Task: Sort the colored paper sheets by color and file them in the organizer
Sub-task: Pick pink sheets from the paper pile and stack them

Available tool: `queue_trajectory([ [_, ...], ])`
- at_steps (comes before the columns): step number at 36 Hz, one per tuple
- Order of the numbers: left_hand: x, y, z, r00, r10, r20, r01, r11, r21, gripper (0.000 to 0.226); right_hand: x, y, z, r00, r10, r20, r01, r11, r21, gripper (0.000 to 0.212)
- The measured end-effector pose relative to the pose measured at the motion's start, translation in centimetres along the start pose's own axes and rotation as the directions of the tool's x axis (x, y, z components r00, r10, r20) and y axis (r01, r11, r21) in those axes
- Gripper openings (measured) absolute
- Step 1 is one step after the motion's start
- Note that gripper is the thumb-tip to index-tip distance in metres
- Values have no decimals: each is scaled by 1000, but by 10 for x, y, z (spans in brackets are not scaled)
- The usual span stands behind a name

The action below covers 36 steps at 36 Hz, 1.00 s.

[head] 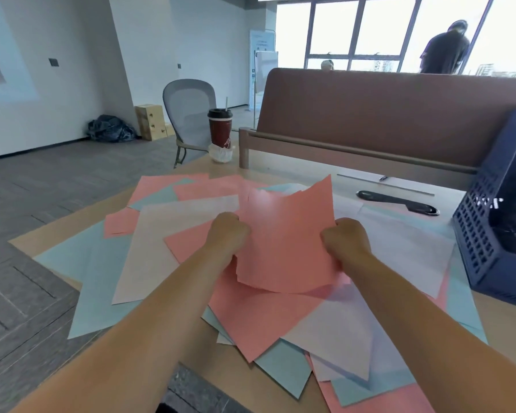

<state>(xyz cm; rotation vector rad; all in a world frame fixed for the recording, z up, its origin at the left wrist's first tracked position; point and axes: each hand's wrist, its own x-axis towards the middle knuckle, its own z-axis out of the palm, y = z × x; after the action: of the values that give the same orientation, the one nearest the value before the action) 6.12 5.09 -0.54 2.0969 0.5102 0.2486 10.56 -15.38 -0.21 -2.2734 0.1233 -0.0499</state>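
Loose pile [149,251]: pink, blue and pale sheets lie fanned over the tabletop [51,234], spreading left from the organizer [489,234].
Left hand [228,234]: your fingers curl round the edge of the pink stack [286,236] that is farther from the organizer; grip firmly so no sheet slips.
Pink stack: you hold it above the pile, left of the organizer, and its top corners are ragged. Tap its lower edge on the tabletop to square it.
Right hand [344,238]: it grips the stack's edge nearer the organizer; match the pressure of your left.
Organizer: its slots are hard to make out, so look before you file.
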Motion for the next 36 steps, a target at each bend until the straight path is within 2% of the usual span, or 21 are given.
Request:
queue_trajectory([
  [7,11,-1,-1,996,-87,4,87,994,72,14,5,4,4,1000,29,-3,-29,997,66,19],
  [11,8,-1,0,987,-146,62,147,989,-8,16,2,7,2,1000,10,-27,-8,998,58,20],
  [14,2,-2,1,990,-136,33,138,989,-56,18,-4,7,-1,998,-41,-38,43,998,55,24],
  [16,-2,-3,0,993,-115,20,117,989,-94,27,-10,5,-4,997,-63,-38,66,993,98,32],
  [18,-9,-3,-4,996,-90,17,91,991,-97,26,-16,3,-8,998,-56,-41,62,985,160,42],
  [19,-15,-3,-7,996,-83,9,84,992,-96,24,-19,2,-10,998,-49,-33,54,984,172,41],
  [22,-35,-6,-20,998,-66,-22,63,989,-132,21,-30,0,-11,998,-48,38,42,988,148,18],
  [26,-62,-16,-36,997,-61,-57,53,990,-131,10,-38,0,-3,992,-64,109,47,987,154,20],
  [29,-74,-27,-46,991,-109,-78,96,984,-151,17,-43,-2,2,983,-89,158,69,990,125,18],
  [31,-81,-33,-51,984,-151,-100,136,981,-142,13,-46,-3,6,979,-110,169,93,990,105,15],
  [36,-90,-42,-62,971,-159,-178,129,977,-171,19,-59,-15,8,954,-154,257,181,980,-86,12],
])
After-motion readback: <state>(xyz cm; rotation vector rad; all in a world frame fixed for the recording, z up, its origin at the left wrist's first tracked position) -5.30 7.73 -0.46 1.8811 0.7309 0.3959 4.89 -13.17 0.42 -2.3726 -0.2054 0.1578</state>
